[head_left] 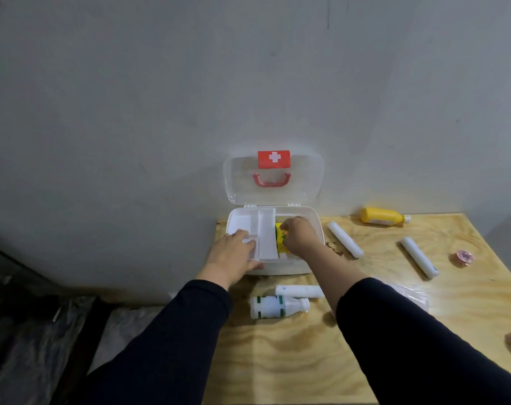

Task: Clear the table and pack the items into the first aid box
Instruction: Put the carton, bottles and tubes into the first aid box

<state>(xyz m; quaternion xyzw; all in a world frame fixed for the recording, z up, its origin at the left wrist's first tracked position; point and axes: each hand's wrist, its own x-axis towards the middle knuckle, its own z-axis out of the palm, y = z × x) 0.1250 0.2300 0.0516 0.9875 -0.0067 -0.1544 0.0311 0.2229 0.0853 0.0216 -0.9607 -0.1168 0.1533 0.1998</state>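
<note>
- Left hand (234, 252): spread flat, steadying the first aid box (314, 217) at the table's (292, 361) far left edge.
- Right hand (299, 236): fingers pinched on a yellow packet (279, 229) inside the box.
- Advice: seat the packet flat beside the divider before letting go.
</note>
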